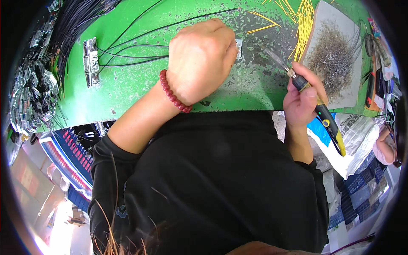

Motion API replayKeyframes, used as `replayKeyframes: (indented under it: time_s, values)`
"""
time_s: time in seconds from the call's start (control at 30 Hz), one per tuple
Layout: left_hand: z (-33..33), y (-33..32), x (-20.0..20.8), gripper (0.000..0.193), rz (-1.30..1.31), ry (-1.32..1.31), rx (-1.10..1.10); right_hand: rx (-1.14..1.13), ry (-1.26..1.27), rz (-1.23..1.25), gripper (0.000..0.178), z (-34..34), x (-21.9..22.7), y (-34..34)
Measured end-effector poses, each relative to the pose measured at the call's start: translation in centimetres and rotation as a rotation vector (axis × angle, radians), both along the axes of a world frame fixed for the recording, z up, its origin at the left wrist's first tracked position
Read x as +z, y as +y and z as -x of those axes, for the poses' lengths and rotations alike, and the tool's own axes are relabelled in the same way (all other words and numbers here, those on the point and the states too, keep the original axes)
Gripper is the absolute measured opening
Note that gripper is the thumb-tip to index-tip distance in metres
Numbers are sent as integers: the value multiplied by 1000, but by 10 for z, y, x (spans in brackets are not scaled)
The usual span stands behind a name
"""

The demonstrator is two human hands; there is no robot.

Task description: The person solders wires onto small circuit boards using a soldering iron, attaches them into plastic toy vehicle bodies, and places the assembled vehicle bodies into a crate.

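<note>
My left hand (pixel 203 55), a red bead bracelet on its wrist, is closed over the middle of the green bench, its back toward me. Several black wires (pixel 140 56) run under it from a silver metal-cased part (pixel 91 62) on the left. Just past the thumb shows the edge of a small pale metal piece (pixel 239 49); whatever the fingers grip is hidden beneath the hand. In my right hand (pixel 304 95) is a yellow-and-black soldering iron (pixel 325 117). Its tip points up and left toward the pale piece, apart from it.
Yellow wires (pixel 304 25) lie in a bundle at the far right, beside a grey board (pixel 350 51) heaped with dark scraps. Orange-handled pliers (pixel 370 91) lie at the right edge. On the left are piled silver parts (pixel 32 93) and a black wire bundle (pixel 78 23).
</note>
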State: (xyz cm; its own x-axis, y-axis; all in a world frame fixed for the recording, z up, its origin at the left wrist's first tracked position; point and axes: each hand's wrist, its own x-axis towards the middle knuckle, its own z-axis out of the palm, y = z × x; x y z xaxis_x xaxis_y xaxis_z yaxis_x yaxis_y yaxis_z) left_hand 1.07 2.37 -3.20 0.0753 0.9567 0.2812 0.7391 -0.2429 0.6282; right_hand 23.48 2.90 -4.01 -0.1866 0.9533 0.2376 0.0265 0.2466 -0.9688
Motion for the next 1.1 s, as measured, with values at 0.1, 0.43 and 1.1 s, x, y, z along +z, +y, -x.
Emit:
replayKeyframes:
  time_s: [0.1, 0.43, 1.1]
  values:
    - [-2, 1, 2, 8, 59, 33, 17, -52, -4, 8, 39, -4, -9, -1]
    - [-1, 3, 2, 8, 40, 68, 17, 43, -55, 33, 28, 1, -8, -1]
    - [-2, 6, 9, 9, 102, 143, 10, 60, -66, 20, 27, 0, -6, 0]
